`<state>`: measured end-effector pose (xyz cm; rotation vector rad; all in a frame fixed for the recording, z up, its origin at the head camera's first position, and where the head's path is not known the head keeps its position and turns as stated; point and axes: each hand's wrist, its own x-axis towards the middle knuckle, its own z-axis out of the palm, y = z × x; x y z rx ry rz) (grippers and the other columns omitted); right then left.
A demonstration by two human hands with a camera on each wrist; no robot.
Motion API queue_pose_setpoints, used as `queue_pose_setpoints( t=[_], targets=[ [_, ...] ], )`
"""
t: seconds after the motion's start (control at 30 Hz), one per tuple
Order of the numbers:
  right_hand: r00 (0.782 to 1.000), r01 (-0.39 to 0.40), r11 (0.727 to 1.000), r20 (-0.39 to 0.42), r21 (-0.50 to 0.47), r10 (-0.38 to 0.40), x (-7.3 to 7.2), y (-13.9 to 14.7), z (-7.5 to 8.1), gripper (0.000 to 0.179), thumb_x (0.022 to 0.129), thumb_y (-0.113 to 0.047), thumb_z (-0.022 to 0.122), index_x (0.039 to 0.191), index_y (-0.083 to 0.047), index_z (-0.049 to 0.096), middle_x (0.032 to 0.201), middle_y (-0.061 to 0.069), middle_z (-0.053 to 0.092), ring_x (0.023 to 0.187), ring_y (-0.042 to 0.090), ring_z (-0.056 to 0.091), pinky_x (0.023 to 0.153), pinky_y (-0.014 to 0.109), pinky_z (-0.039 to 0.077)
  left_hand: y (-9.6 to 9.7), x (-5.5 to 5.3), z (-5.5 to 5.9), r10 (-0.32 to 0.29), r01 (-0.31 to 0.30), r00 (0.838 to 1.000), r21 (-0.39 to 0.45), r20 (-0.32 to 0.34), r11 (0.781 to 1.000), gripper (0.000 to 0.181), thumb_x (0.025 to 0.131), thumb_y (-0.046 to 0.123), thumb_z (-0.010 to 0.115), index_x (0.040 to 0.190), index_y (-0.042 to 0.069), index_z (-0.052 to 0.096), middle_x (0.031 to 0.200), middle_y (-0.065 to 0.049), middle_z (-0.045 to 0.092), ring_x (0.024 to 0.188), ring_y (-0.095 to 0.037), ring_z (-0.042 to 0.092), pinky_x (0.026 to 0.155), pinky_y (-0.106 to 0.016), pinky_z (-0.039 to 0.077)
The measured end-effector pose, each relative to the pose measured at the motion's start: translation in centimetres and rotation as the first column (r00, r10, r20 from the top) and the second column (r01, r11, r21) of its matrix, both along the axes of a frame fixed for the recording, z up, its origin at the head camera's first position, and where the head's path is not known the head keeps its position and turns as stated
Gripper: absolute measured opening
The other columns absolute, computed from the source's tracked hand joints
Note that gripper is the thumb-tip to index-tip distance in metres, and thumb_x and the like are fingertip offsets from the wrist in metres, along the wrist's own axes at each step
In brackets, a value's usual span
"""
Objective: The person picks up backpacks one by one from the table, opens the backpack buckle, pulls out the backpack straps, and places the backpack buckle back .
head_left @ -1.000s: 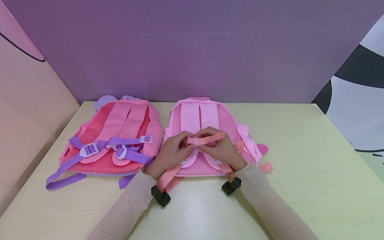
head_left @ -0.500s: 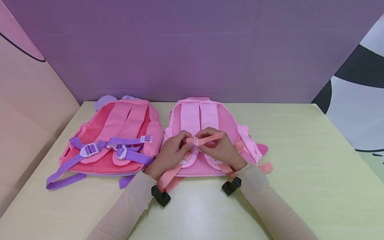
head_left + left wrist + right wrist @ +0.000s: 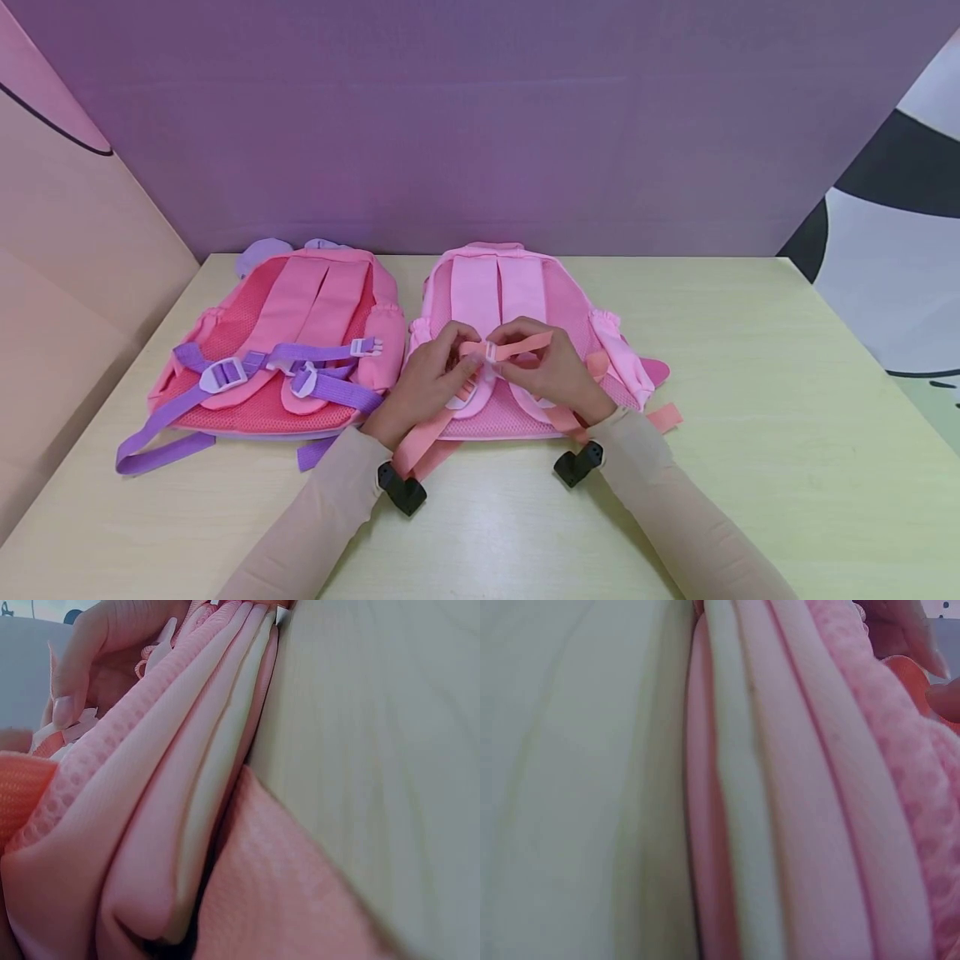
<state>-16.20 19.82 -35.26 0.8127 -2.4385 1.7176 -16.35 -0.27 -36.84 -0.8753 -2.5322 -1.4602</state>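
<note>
A light pink backpack (image 3: 480, 292) lies with its mesh back and shoulder straps facing up. Over its middle, a small white buckle (image 3: 491, 352) sits on an orange strap (image 3: 528, 342). My left hand (image 3: 429, 377) pinches this strap just left of the buckle between thumb and fingers. From the other side, my right hand (image 3: 557, 373) pinches at the buckle, and the strap's loose end lies across its fingers. The left wrist view shows mostly the bag's layered pink edge (image 3: 150, 772); in the right wrist view, fingertips (image 3: 949, 701) appear at the upper right corner.
Left of it lies a second, darker pink backpack (image 3: 300, 292) with purple straps (image 3: 168, 417) and white buckles. Orange strap ends (image 3: 665, 418) spread past the light pink bag onto the pale wooden table (image 3: 750, 400). A purple panel (image 3: 480, 125) stands behind.
The loose orange strap end has slid slightly left toward the buckle. My left fingers have shifted a little left with the strap, while my right hand stays nearly in place.
</note>
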Motion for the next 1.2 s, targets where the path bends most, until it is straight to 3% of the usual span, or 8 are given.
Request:
queue_pose_setpoints(
  t=[0.27, 0.6, 0.93, 1.2],
  targets=[
    [1.0, 0.001, 1.0, 0.0, -0.003, -0.001, -0.07, 0.02, -0.03, 0.026, 0.08, 0.001, 0.071, 0.105, 0.0, 0.066, 0.1, 0.014, 0.065, 0.09, 0.012, 0.055, 0.073, 0.024, 0.053, 0.11, -0.16, 0.03, 0.018, -0.018, 1.0, -0.036, -0.001, 0.999, 0.02, 0.095, 0.023, 0.058, 0.111, 0.012, 0.057, 0.074, -0.001, 0.052, 0.071, -0.013, 0.048, 0.065, -0.024, 0.038],
    [1.0, -0.001, 1.0, 0.017, -0.02, 0.001, -0.12, 0.08, -0.14, 0.024, 0.081, 0.0, 0.071, 0.104, -0.001, 0.066, 0.101, 0.013, 0.065, 0.091, 0.013, 0.055, 0.072, 0.024, 0.053, 0.09, -0.1, 0.09, 0.023, -0.024, 0.999, -0.03, -0.049, 0.999, 0.019, 0.096, 0.021, 0.055, 0.108, 0.007, 0.051, 0.073, -0.004, 0.053, 0.069, -0.014, 0.05, 0.064, -0.024, 0.039],
    [1.0, -0.012, 0.999, 0.002, -0.034, 0.012, -0.03, 0.06, -0.07, 0.028, 0.08, 0.003, 0.07, 0.107, 0.0, 0.063, 0.101, 0.014, 0.064, 0.09, 0.011, 0.057, 0.08, 0.02, 0.051, -0.02, -0.16, -0.12, 0.001, -0.001, 0.999, -0.005, -0.052, 1.0, 0.016, 0.096, 0.017, 0.052, 0.105, 0.006, 0.046, 0.079, -0.006, 0.056, 0.071, -0.014, 0.053, 0.065, -0.025, 0.044],
    [1.0, 0.021, 1.0, -0.01, -0.021, -0.022, 0.11, 0.06, 0.14, 0.029, 0.08, 0.002, 0.07, 0.108, -0.001, 0.063, 0.105, 0.013, 0.064, 0.095, 0.011, 0.055, 0.08, 0.018, 0.049, -0.08, -0.07, -0.13, -0.006, 0.007, 0.999, 0.001, -0.05, 1.0, 0.021, 0.098, 0.027, 0.044, 0.101, 0.006, 0.044, 0.086, -0.008, 0.062, 0.075, -0.015, 0.056, 0.068, -0.024, 0.044]
  ],
)
